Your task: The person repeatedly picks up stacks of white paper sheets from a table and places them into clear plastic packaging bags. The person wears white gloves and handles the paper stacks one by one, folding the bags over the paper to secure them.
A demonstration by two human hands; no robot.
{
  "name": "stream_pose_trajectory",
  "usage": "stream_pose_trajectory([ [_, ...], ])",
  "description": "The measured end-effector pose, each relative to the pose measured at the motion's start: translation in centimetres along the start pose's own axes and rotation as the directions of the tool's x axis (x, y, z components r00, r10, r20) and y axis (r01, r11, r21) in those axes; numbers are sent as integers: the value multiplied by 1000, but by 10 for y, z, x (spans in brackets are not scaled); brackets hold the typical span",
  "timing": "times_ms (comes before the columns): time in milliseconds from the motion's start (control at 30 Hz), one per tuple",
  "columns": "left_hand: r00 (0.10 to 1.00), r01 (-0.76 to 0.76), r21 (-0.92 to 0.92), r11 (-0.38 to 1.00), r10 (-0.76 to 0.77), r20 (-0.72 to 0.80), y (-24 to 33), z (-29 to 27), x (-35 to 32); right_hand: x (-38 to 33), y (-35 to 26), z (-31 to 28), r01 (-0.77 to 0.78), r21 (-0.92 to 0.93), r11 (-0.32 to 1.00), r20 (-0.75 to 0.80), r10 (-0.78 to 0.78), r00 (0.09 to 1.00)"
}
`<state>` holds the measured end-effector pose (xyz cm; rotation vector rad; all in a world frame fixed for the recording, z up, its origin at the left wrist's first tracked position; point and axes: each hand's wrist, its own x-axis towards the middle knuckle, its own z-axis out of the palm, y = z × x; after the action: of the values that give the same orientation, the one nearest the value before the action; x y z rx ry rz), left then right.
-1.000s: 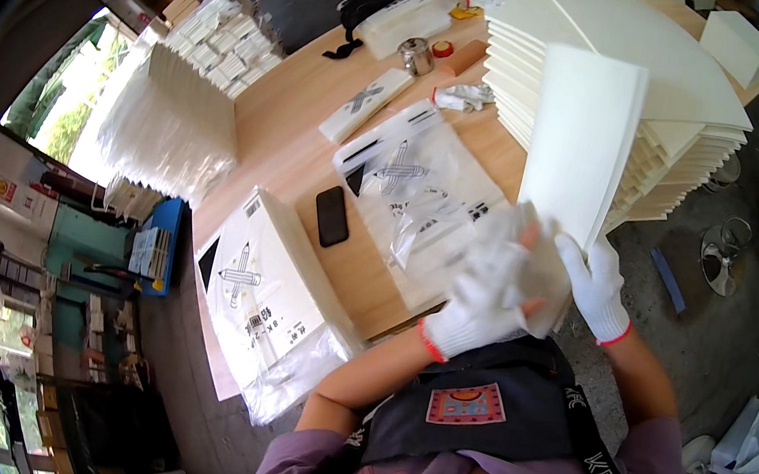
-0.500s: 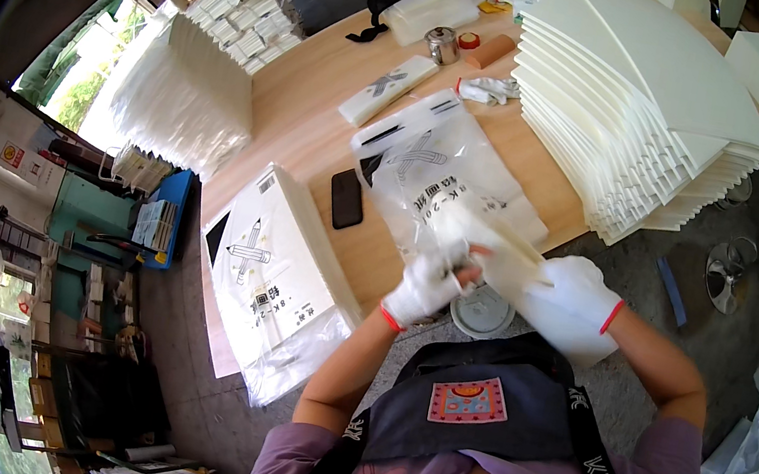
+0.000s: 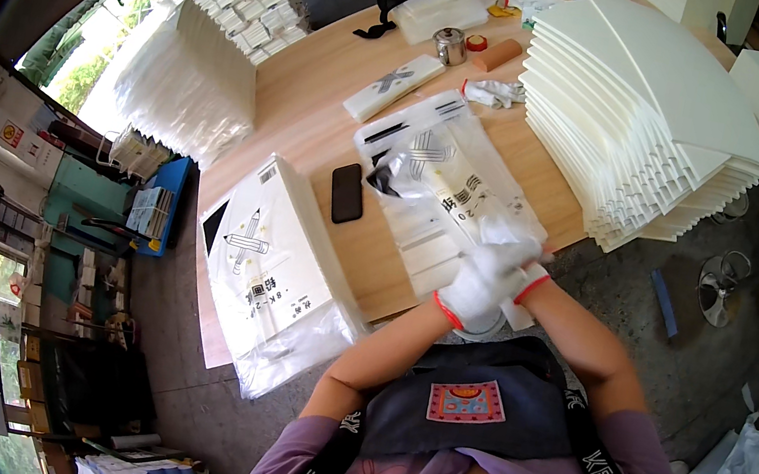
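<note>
My left hand (image 3: pixel 475 289) and my right hand (image 3: pixel 510 257), in white knit gloves with red cuffs, meet at the near end of a clear printed plastic bag (image 3: pixel 421 158). White sheets (image 3: pixel 431 258) show in and under the bag, and a white edge (image 3: pixel 516 315) shows beside my wrists. My left hand looks closed on the bag's near end. The right hand's fingers are curled against the left; what they grip is hidden. To the left lies a filled, printed bag of paper (image 3: pixel 280 255), its loose plastic end hanging over the table edge.
A black phone (image 3: pixel 347 193) lies between the two bags. Tall fanned white sheets (image 3: pixel 612 126) stand at right. Farther back are a narrow printed pack (image 3: pixel 393 87), spare gloves (image 3: pixel 493 93) and a metal cup (image 3: pixel 450 45). A plastic-wrapped stack (image 3: pixel 189 82) stands at far left; a round lid (image 3: pixel 482 331) sits below my hands.
My hands have come together at the bag's near end, the right moving leftward and the left to the right. The bag has flattened, with its print shifted and creased.
</note>
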<state>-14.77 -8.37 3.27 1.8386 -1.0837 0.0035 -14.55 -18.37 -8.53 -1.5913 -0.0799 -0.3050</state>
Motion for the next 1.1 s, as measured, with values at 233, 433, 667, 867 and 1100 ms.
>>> stream_pose_trajectory([
  [233,944,303,-1,953,-301,-133,-73,3,-81,-42,-63,-22,316,-878,359,176,-373,911],
  [433,940,273,582,766,-84,-331,-75,-6,-121,18,-1,-46,-169,-953,250,-90,297,950],
  [667,700,669,278,690,-458,-547,-58,-34,-185,-45,-31,-44,29,-988,151,83,363,928],
  [867,657,730,67,680,-671,-342,33,-19,-225,-139,-73,-78,384,-895,227,445,517,731],
  [1100,740,559,154,815,-407,-535,-45,-24,-187,-81,-64,-67,185,-966,178,227,256,940],
])
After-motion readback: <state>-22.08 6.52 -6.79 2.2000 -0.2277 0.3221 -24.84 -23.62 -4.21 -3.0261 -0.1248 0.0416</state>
